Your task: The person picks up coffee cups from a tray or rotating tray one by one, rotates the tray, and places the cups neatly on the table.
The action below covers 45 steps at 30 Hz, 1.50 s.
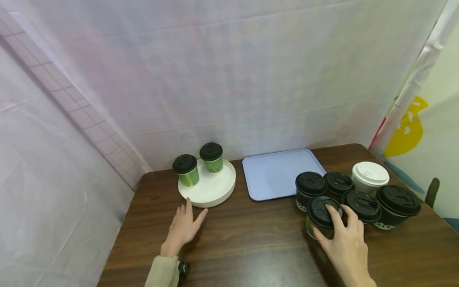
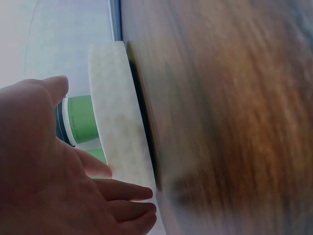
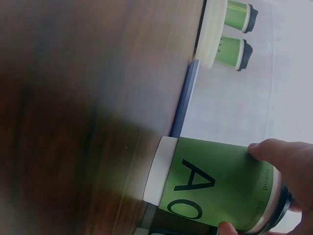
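My right hand point(image 1: 346, 243) grips a green paper cup point(image 3: 215, 181) with a black lid near its top, thumb on one side and fingers on the other. Beside it crowd several lidded cups, among them a black cup point(image 1: 311, 185) and a white-lidded cup point(image 1: 369, 177). On the left, my left hand point(image 1: 183, 227) reaches with extended fingers to the near rim of a round white tray point(image 1: 211, 193). Two green cups with black lids stand on that tray, a left one point(image 1: 188, 175) and a right one point(image 1: 214, 161). In the left wrist view, fingertips overlap the tray's side wall.
A pale blue rectangular tray point(image 1: 276, 175) lies at the back of the brown wooden table point(image 1: 244, 243), between the round tray and the cup group. A light cloth curtain point(image 1: 229, 79) hangs close behind the table.
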Motion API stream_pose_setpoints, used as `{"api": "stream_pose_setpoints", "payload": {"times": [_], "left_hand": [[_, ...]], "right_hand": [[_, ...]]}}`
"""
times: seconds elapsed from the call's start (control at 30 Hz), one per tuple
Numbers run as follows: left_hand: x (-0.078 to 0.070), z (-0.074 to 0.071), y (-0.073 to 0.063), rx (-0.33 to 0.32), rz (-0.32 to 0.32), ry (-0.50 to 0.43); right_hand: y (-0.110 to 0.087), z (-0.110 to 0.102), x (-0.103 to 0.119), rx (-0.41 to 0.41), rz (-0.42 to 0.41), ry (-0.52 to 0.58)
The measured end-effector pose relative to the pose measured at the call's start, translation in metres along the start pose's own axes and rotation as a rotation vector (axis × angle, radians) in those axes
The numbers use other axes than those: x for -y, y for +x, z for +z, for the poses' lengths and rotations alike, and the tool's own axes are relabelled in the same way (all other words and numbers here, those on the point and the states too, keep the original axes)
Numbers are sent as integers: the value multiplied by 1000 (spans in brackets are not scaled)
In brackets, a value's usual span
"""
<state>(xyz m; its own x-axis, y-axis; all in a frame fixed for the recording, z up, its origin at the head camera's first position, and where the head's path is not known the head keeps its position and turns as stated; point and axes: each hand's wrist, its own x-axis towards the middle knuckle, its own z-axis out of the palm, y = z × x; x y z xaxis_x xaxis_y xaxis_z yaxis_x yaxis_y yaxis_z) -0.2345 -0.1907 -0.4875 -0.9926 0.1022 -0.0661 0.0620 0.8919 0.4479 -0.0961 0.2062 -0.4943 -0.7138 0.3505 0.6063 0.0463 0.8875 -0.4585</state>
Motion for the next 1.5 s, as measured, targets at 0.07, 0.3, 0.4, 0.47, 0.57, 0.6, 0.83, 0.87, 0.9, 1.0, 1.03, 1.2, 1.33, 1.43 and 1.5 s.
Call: {"api": "stream_pose_setpoints", "payload": {"times": [0.07, 0.3, 0.4, 0.47, 0.57, 0.6, 0.83, 0.87, 0.9, 1.0, 1.03, 1.2, 1.33, 1.43, 1.5], "left_hand": [[-2, 1, -1, -4, 8, 11], [-8, 0, -11, -7, 1, 29], [-13, 0, -14, -8, -10, 36], [-17, -1, -16, -21, -9, 49], [-24, -1, -18, -30, -8, 55], [-26, -1, -19, -29, -6, 56], [-35, -2, -24, -37, -9, 44], [-35, -3, -24, -48, -11, 45], [-35, -4, -24, -58, -11, 47], [-33, -6, -24, -69, -22, 46], [-32, -6, -23, -67, -24, 45], [-30, 0, -24, -32, -34, 37], [-32, 7, -27, -5, -35, 18], [-35, 10, -30, 3, -36, -6], [-38, 12, -30, 6, -35, -16]], "right_hand": [[0, -1, -1, 22, 13, -13], [-6, -9, -3, -16, -14, 5], [-2, -13, 7, -66, -107, 59], [4, -13, 20, -52, -170, 98], [17, -11, 50, 44, -267, 163], [22, -9, 62, 97, -295, 176], [63, 38, 146, 518, -430, 301], [69, 49, 157, 558, -443, 318], [75, 61, 168, 587, -453, 326], [89, 96, 199, 623, -480, 310], [93, 106, 208, 627, -490, 289], [104, 146, 244, 627, -572, 96], [108, 165, 258, 578, -625, -74], [110, 172, 258, 554, -628, -162], [110, 174, 254, 554, -618, -181]]}}
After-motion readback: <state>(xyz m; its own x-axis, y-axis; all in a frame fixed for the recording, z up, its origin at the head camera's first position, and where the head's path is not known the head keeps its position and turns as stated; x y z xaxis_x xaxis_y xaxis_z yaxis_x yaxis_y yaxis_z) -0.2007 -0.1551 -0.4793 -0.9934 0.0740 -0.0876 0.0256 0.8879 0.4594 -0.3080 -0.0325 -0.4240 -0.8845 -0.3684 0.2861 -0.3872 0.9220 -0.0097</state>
